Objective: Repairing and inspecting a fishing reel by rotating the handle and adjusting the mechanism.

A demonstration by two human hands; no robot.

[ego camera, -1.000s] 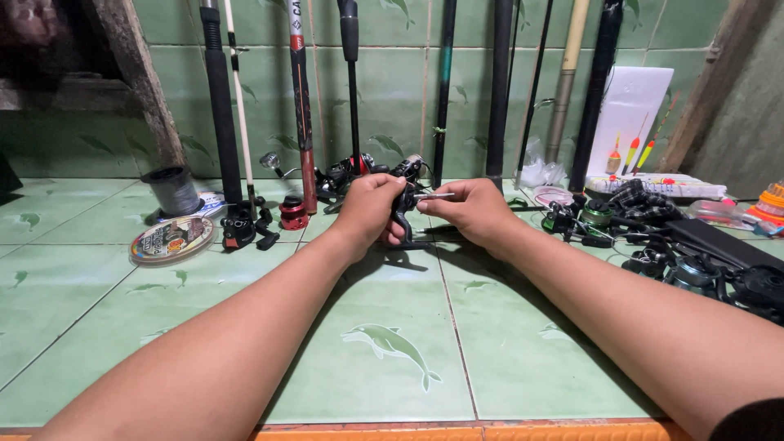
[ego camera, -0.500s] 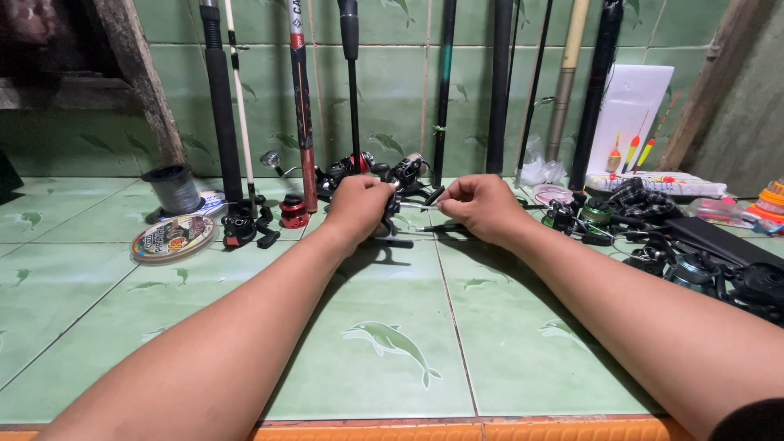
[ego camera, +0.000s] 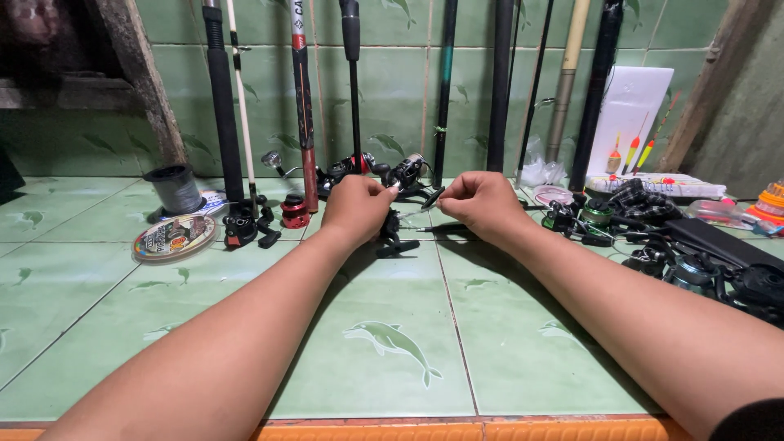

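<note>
Both hands meet over the green tiled desk [ego camera: 392,359], near the rods [ego camera: 302,98] leaning on the wall. The left hand [ego camera: 358,209] is closed around a black reel [ego camera: 395,237] whose foot rests on the tiles, and the right hand [ego camera: 480,204] pinches a thin dark part [ego camera: 433,198] just beside it. A line spool [ego camera: 173,188] stands to the left, more reels [ego camera: 694,273] lie to the right.
</note>
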